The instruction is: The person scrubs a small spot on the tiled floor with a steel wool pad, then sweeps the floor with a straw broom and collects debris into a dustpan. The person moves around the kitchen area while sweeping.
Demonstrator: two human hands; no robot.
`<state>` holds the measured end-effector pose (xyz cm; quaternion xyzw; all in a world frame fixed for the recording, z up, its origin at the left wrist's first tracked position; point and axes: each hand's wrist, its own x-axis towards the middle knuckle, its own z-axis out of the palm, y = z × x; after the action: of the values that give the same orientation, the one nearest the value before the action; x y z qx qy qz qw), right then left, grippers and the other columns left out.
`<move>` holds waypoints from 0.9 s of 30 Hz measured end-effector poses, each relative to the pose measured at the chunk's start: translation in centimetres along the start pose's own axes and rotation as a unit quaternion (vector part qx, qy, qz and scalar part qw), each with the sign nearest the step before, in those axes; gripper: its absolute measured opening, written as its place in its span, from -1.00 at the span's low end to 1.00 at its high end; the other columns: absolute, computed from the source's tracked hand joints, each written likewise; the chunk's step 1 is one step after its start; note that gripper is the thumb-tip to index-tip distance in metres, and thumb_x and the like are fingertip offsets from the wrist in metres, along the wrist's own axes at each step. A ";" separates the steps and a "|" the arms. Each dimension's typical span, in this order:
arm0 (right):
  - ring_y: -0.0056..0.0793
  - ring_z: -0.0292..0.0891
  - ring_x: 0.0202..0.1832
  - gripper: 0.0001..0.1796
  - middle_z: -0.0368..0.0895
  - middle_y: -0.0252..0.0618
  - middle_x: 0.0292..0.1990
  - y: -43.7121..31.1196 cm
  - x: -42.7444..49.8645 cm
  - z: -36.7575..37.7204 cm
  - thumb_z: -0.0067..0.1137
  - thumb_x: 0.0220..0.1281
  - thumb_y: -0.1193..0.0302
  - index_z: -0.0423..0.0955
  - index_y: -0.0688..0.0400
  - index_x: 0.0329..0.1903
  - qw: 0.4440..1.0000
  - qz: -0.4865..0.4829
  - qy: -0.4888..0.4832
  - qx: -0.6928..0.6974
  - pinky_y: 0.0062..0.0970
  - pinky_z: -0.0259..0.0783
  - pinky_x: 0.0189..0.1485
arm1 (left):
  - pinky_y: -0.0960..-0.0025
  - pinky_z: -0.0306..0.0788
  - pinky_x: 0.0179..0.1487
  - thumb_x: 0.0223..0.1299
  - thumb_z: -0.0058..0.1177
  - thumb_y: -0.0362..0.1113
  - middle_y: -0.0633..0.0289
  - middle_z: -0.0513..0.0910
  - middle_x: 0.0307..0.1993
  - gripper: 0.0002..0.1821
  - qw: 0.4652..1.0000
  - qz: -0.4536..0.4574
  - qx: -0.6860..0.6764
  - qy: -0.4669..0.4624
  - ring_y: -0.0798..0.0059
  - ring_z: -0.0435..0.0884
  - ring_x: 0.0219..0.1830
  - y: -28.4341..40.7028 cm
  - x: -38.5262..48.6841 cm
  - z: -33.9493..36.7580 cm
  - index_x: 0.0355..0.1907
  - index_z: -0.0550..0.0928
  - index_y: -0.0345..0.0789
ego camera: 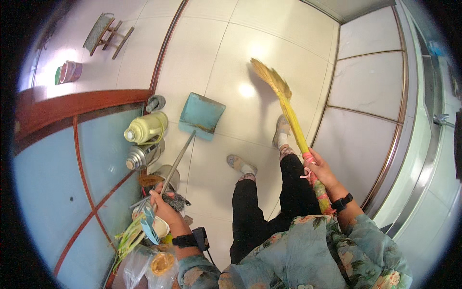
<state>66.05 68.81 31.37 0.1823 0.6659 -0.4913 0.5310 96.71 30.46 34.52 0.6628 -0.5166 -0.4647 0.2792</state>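
Note:
My right hand (320, 169) grips the pink-wrapped handle of a yellow straw broom (291, 117). Its bristles (269, 76) point away from me over the tiled floor, in front of my right foot. My left hand (162, 209) is closed around the metal pole (178, 159) of a long-handled dustpan. The blue dustpan (202, 113) rests on the floor to the left, its back edge towards me, with brown staining on its surface. A blue face mask (148, 225) shows just below my left hand; whether it hangs from anything I cannot tell.
Along the left cabinet (47, 188) stand a yellow thermos flask (146, 128), a metal thermos flask (142, 157) and a stone mortar (156, 103). Green onions (131, 236) and plastic bags (139, 263) lie nearer me. White cabinet doors (364, 83) line the right. A small stool (104, 34) stands beyond the threshold.

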 end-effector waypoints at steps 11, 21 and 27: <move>-0.69 0.48 -0.40 -0.25 0.57 -0.36 -0.29 -3.9 2.4 -12.9 0.20 0.30 0.44 0.09 0.13 0.49 0.998 -0.014 0.065 -0.005 -0.60 0.46 -0.41 | 0.48 0.44 -0.42 0.36 0.11 0.03 0.23 0.58 -0.39 -0.54 0.997 -0.030 -0.072 0.005 0.55 0.50 -0.52 5.9 4.7 9.5 -0.19 0.59 -0.43; -0.64 0.48 -0.44 -0.24 0.56 -0.32 -0.27 -11.0 8.2 -20.7 0.17 0.29 0.47 0.08 0.11 0.50 0.998 -0.027 0.050 0.039 -0.56 0.48 -0.41 | 0.37 0.49 -0.33 0.31 0.18 -0.06 0.24 0.57 -0.25 -0.54 0.992 -0.104 -0.062 0.036 0.47 0.53 -0.38 4.0 -0.3 12.5 0.09 0.46 -0.31; -0.62 0.50 -0.38 -0.27 0.56 -0.32 -0.24 -16.9 13.9 -21.3 0.13 0.29 0.48 0.11 0.09 0.49 0.992 -0.107 0.062 -0.025 -0.55 0.49 -0.42 | 0.31 0.52 -0.34 0.31 0.16 -0.05 0.10 0.68 -0.17 -0.51 0.965 -0.237 0.021 -0.107 0.37 0.59 -0.42 4.1 -0.7 17.5 0.13 0.47 -0.33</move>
<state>36.80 75.38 25.84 0.1268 0.7249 -0.5166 0.4377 79.14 31.79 31.06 0.7184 -0.3807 -0.5752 0.0902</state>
